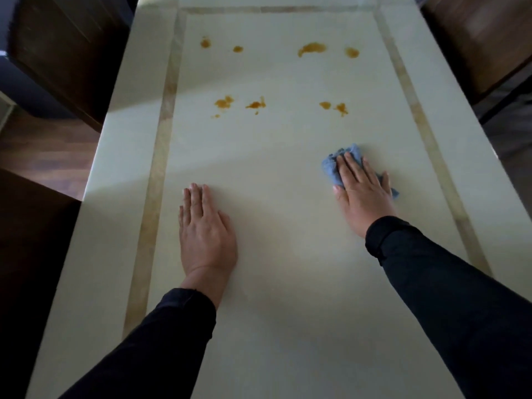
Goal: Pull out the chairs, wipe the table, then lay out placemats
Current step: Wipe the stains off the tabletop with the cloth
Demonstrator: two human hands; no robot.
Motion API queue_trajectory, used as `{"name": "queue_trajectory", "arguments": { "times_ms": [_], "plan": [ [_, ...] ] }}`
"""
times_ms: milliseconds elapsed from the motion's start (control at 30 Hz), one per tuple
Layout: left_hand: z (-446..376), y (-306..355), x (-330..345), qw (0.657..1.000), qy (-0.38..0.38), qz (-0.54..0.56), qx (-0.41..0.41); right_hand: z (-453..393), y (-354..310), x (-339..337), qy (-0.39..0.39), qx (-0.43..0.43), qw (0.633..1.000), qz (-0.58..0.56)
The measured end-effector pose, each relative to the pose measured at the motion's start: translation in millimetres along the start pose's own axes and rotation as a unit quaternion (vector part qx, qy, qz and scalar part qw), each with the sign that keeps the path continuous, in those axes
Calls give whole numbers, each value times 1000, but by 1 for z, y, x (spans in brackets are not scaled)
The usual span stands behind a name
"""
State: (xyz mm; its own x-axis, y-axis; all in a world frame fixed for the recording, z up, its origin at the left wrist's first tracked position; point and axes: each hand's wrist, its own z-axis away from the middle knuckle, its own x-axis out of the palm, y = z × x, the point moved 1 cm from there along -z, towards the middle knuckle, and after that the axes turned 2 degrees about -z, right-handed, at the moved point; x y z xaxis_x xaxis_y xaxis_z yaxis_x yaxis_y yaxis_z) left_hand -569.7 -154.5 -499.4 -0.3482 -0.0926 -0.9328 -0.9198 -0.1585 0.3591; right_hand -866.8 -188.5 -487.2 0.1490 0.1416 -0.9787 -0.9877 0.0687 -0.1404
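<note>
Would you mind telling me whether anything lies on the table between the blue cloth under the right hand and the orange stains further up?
Nothing visible does. The right hand presses the blue cloth flat on the table, and only bare tabletop separates it from the nearest orange stains. The left hand rests flat off to the side, out of that path.

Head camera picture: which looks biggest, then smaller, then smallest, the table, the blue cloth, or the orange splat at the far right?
1. Table, which fills most of the view.
2. Blue cloth, partly hidden under the right hand.
3. Far right orange splat, though it lies farther off, so it looks smaller.
</note>
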Motion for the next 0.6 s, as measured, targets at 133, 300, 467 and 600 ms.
{"name": "queue_trajectory", "arguments": {
  "times_ms": [133, 300, 467, 600],
  "plan": [
    [0, 2, -3, 999, -27, -33, -2, 38, 23, -5, -30, 37, 998, -30],
    [11, 27, -27, 988, -117, -92, -36, 71, 54, -21, -69, 72, 995, -19],
    [92, 71, -47, 985, -169, 6, -22, 105, 84, -44, -78, 134, 988, -22],
    [148, 112, -55, 968, -217, 124, -26, 148, 91, -65, 4, 55, 993, -106]
  ]
}}
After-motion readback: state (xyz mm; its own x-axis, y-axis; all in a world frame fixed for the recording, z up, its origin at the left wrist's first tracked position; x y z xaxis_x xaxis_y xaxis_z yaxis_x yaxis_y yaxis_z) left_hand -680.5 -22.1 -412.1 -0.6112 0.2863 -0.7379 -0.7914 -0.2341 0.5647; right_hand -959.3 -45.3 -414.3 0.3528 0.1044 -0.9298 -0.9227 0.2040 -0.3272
